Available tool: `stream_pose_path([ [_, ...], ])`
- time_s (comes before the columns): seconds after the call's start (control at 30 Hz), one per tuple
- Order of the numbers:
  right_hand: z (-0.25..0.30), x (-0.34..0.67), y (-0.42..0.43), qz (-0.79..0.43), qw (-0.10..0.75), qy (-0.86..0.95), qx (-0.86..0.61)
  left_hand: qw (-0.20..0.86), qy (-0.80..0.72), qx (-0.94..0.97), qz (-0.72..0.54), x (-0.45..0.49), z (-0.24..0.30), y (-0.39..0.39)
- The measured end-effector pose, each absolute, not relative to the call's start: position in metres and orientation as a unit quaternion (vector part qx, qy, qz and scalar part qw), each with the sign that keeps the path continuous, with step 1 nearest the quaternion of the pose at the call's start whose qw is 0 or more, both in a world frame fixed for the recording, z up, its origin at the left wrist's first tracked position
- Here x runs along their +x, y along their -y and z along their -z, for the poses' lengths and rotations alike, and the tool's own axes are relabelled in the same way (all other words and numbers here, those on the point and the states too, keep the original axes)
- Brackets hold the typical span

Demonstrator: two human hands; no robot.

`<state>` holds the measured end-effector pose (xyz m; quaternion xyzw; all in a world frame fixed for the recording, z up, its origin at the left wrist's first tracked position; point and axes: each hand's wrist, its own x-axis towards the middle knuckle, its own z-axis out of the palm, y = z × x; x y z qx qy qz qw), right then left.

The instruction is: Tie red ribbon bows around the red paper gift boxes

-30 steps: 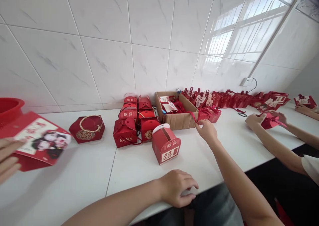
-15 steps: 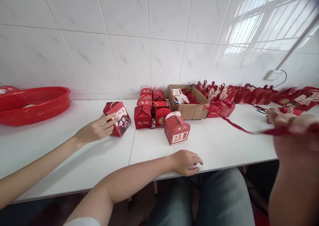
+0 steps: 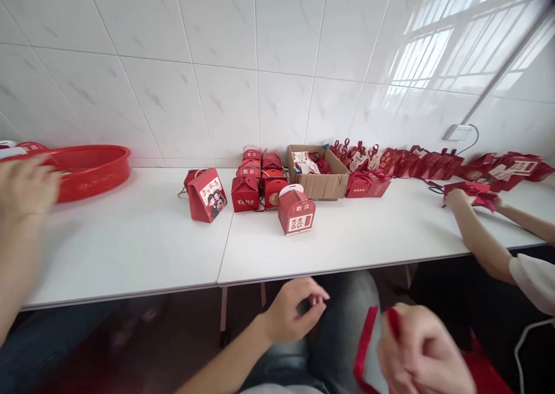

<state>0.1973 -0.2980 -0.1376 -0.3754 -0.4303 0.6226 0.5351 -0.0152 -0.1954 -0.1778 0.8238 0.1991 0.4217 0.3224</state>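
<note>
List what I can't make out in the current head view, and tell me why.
All in the head view:
Right hand: blurred, so its exact grip is unclear.
Red ribbon: partly hidden by that hand, and running out at the bottom edge.
Red basin: contents mostly hidden by its near wall; left part covered by a co-worker's hand, itself blurred.
Cardboard box: bottom hidden by its front wall.

On our table [image 3: 143, 255], left to right, we have a basin [image 3: 96, 177], a standing box [image 3: 203, 202], a cluster of boxes [image 3: 246, 196], a carton [image 3: 323, 186] and a row of packages [image 3: 410, 164] along the wall [image 3: 225, 110]. A nearer box [image 3: 295, 216] stands before the cluster's right side. We have a ribbon [image 3: 365, 343] in our right grip [image 3: 401, 348], before the table.
</note>
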Motion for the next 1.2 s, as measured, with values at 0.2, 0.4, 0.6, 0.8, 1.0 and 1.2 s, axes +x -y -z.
stream_pose_path([
  [0.2,0.172,0.175,0.298,-0.67,0.545,0.358,-0.355,0.357,-0.375,0.745,-0.42,-0.066,0.186,0.241],
  [0.4,0.174,0.19,0.292,-0.647,0.512,0.351,-0.443,0.151,-0.362,0.79,-0.471,-0.08,0.128,0.185],
  [0.6,0.163,0.181,0.272,-0.632,0.563,0.334,-0.414,0.092,-0.425,0.803,-0.408,-0.053,0.112,0.097],
  [0.8,0.172,0.176,0.264,-0.625,0.586,0.297,-0.421,0.059,-0.439,0.85,-0.284,-0.037,0.122,0.044],
  [1.0,0.185,0.173,0.258,-0.634,0.586,0.298,-0.407,0.0,-0.37,0.896,-0.244,-0.036,0.135,0.024],
  [1.2,0.195,0.183,0.243,-0.604,0.614,0.291,-0.416,-0.03,-0.365,0.883,-0.295,-0.029,0.148,0.031],
])
